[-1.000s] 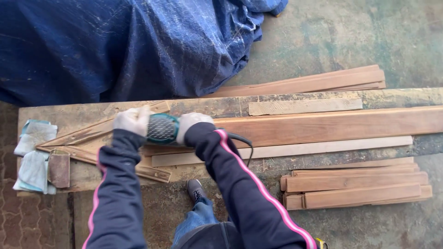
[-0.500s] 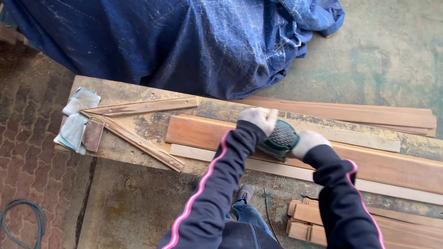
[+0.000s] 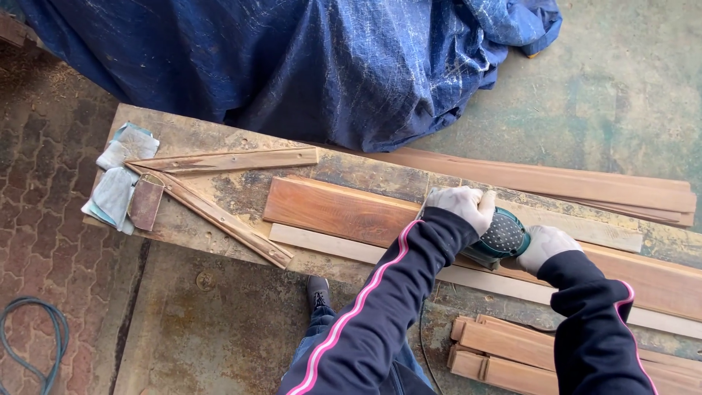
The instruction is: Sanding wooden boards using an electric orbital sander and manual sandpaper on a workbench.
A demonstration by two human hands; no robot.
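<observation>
A teal electric sander (image 3: pixel 499 238) rests on a long reddish wooden board (image 3: pixel 344 212) lying along the workbench (image 3: pixel 183 135). My left hand (image 3: pixel 461 205), in a white glove, grips the sander's front. My right hand (image 3: pixel 547 247), also gloved, holds its rear end. Both dark sleeves carry a pink stripe. A pale thin strip (image 3: pixel 322 245) lies along the board's near side.
Two wooden slats form a V (image 3: pixel 219 190) at the bench's left, next to folded cloths (image 3: pixel 117 186) and a sanding block (image 3: pixel 146 203). A blue tarp (image 3: pixel 292 66) covers something behind. More boards lie behind the bench (image 3: pixel 556 179) and stacked on the floor (image 3: pixel 512 351). A hose (image 3: pixel 29 344) lies lower left.
The sander and both hands have travelled to the right along the reddish board. The camera view has followed them and shifted.
</observation>
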